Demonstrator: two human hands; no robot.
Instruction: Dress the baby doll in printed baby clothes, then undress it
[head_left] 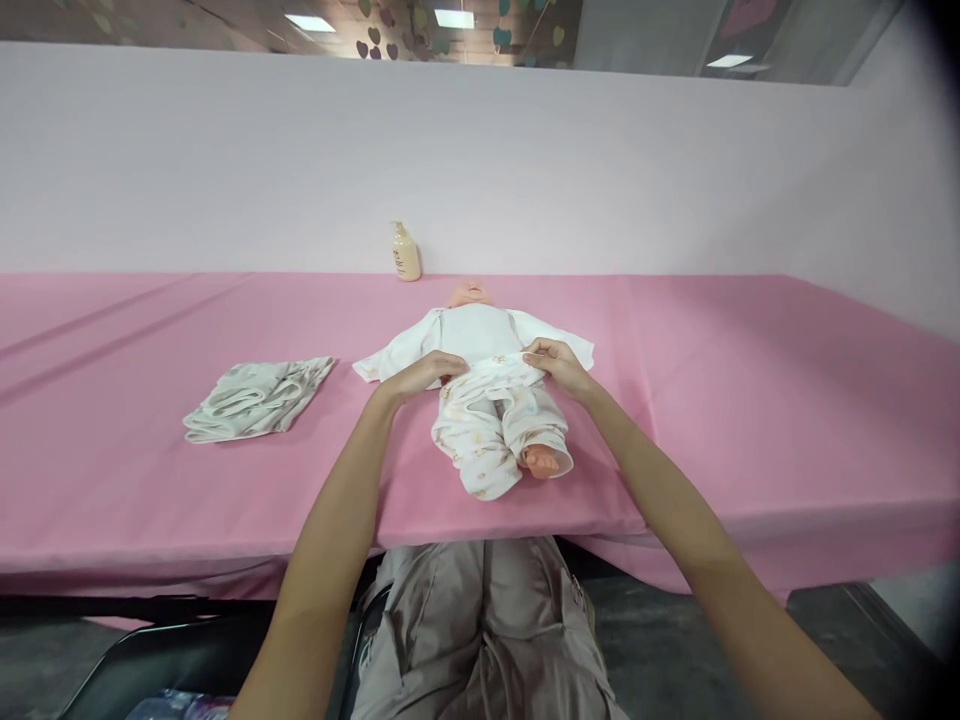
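Note:
A baby doll [471, 293] lies on its back on the pink-covered table, head toward the wall, in a white long-sleeved top [474, 332]. White patterned baby pants [480, 430] are on its legs. One bare foot [541, 461] shows at the cuff on the right; the other foot is hidden in the cloth. My left hand [433, 372] pinches the waistband at its left side. At the waistband's right side, my right hand [553, 362] grips the fabric between thumb and fingers. Between my hands the waistband is stretched across the doll's belly.
A folded pale cloth [259, 398] lies left of the doll. Against the wall stands a cream pump bottle [406, 253]. The pink tablecloth [750, 420] hangs over the front edge, close to my lap. A black chair [187, 660] is at the lower left.

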